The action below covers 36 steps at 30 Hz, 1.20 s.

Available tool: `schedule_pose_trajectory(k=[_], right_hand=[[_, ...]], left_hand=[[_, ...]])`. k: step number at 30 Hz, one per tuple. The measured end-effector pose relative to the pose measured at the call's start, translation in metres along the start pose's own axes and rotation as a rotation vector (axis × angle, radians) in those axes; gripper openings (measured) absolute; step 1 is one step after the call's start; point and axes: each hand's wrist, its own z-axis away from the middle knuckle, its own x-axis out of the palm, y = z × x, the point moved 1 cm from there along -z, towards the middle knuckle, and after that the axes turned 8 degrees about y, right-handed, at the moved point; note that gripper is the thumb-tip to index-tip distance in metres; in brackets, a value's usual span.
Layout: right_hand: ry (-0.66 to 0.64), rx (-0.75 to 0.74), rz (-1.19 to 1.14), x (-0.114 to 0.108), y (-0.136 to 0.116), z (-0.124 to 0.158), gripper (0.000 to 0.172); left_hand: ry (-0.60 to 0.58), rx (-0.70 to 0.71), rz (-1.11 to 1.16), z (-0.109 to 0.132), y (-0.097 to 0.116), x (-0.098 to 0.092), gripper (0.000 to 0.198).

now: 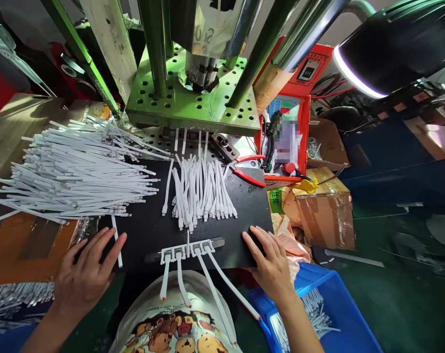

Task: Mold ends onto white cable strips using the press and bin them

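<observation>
My left hand [84,274] rests at the left front of the black work surface [141,228], fingers spread and holding nothing. One single short white cable [116,240] lies by its fingertips; whether they touch it I cannot tell. On the surface's right edge my right hand [272,264] lies open and flat. Between the hands, near the front edge, sits a white moulded strip [187,251] on a grey bar, with several white cables hanging from it towards my shirt. Behind it lies a smaller bundle of white cables [200,191]. A large heap of them [78,171] fills the left side.
A green press [193,110] stands at the back over the bundle. Red-handled pliers [248,171] lie beside a metal block [224,147]. To the right are a red control box [305,137], a cardboard box [325,215] and a blue bin [340,304] holding white pieces.
</observation>
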Motion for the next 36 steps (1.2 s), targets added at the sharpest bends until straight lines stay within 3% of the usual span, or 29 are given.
schedule_pose_trajectory(k=[5, 9, 13, 17, 20, 23, 27, 30, 34, 36], right_hand=[[-0.013, 0.017, 0.002, -0.002, 0.0, 0.0, 0.085], [-0.041, 0.07, -0.121, -0.015, -0.01, -0.011, 0.071], [-0.001, 0.032, -0.473, -0.021, -0.038, -0.041, 0.055], [0.026, -0.112, -0.68, -0.013, -0.053, -0.077, 0.032], [-0.086, -0.23, -0.737, -0.01, -0.046, -0.101, 0.025], [-0.16, -0.255, -0.767, -0.007, -0.044, -0.133, 0.029], [0.085, -0.136, -0.766, 0.002, -0.063, -0.189, 0.029], [0.224, -0.062, -0.749, 0.003, -0.072, -0.216, 0.025], [0.299, 0.015, -0.686, -0.006, -0.066, -0.213, 0.021], [0.347, 0.013, -0.665, -0.013, -0.064, -0.203, 0.019]], left_hand=[[-0.01, -0.016, 0.017, 0.004, -0.002, 0.003, 0.076], [-0.014, -0.022, 0.111, -0.002, 0.001, -0.006, 0.07], [-0.038, 0.061, 0.316, -0.028, 0.022, -0.024, 0.053], [-0.027, 0.096, 0.441, -0.057, 0.042, -0.023, 0.021], [-0.143, 0.079, 0.597, -0.071, 0.042, -0.015, 0.026], [-0.214, 0.103, 0.647, -0.078, 0.04, -0.009, 0.025], [-0.24, 0.089, 0.608, -0.078, 0.043, -0.009, 0.024], [-0.194, 0.069, 0.604, -0.075, 0.041, -0.01, 0.025], [-0.078, 0.102, 0.686, -0.088, 0.023, -0.016, 0.025], [0.053, 0.072, 0.703, -0.107, 0.013, -0.02, 0.028]])
